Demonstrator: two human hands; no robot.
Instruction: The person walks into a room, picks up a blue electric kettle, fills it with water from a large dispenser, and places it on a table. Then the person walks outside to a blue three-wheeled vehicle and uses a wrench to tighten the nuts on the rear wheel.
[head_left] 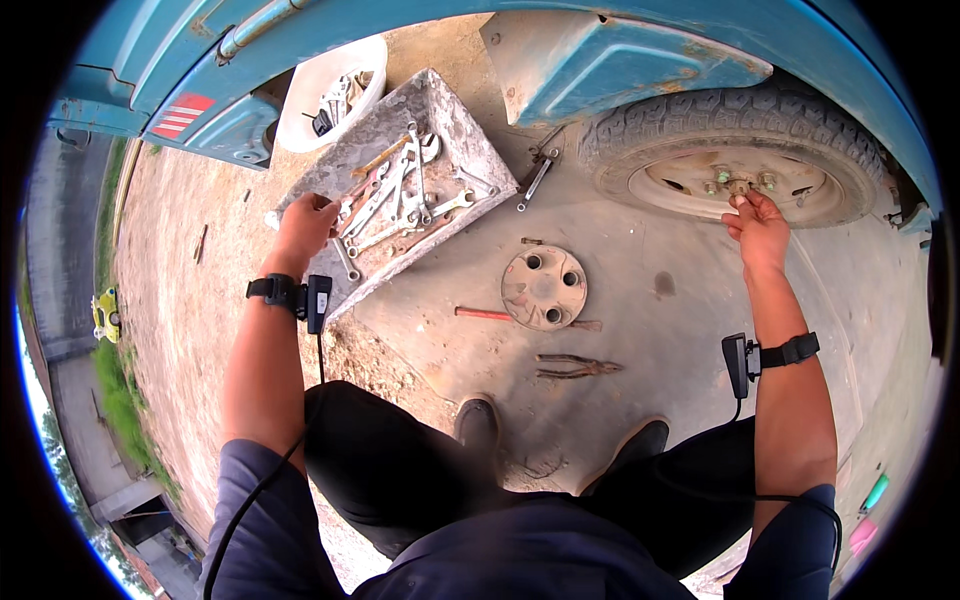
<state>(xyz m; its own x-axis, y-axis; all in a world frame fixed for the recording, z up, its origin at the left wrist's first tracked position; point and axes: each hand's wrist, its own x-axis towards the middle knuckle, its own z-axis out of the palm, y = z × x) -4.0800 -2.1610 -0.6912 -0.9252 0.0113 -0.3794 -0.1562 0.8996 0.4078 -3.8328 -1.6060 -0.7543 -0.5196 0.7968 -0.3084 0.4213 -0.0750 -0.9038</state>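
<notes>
My right hand (760, 225) reaches to the hub of a truck wheel (650, 178), thumb and finger pinched at a wheel nut (739, 187). Other nuts, some greenish, sit around it on the rusty hub. My left hand (306, 228) is at the left edge of a worn metal tray (455, 110), its fingers curled; what they hold, if anything, is hidden. In the tray lies a heap of wrenches (400, 190), among them an adjustable wrench (430, 148). A round hub cap with holes (527, 292) lies on the ground between my hands, over a red-handled tool (482, 314).
Pliers (578, 367) lie in front of my boots (478, 425). Another wrench (538, 180) rests between tray and tyre. Behind the tray stands a white bucket (300, 110) with tools. The blue truck body (620, 65) overhangs the wheel and far side.
</notes>
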